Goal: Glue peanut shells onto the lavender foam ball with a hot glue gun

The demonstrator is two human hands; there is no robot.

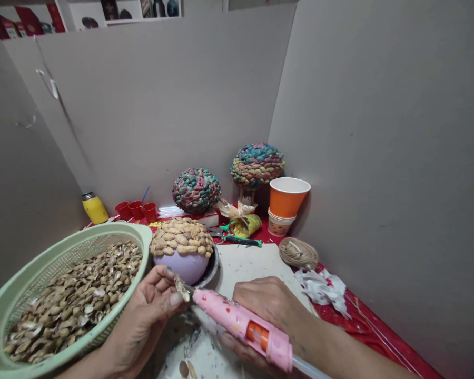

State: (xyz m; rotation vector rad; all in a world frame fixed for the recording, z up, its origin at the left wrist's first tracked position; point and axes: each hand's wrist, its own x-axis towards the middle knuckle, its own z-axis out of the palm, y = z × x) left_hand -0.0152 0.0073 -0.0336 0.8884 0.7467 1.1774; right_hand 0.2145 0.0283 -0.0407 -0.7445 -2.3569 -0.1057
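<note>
Between the thumb and fingers of my left hand (152, 300) is a peanut shell (181, 289). My right hand (266, 302) is closed around a pink glue gun (225, 310), whose tip touches or nearly touches the shell; a glue stick comes out of its back end. Just behind my left hand, a purple ball (184, 267) rests in a dark bowl (214, 268), its upper half covered with peanut shells (181, 237). At the left stands a green basket (147, 239) with many loose shells (79, 295). Two shell pieces (187, 369) lie on the pale board (245, 263) at the bottom.
Behind are two colourful shell-covered balls (196, 190) (257, 166), red cups (136, 209), a yellow bottle (95, 209), green-handled pliers (243, 240) and a tipped yellow cup (247, 225). Paper cups (286, 200), twine (298, 253) and crumpled tissue (324, 288) line the right, beside grey walls.
</note>
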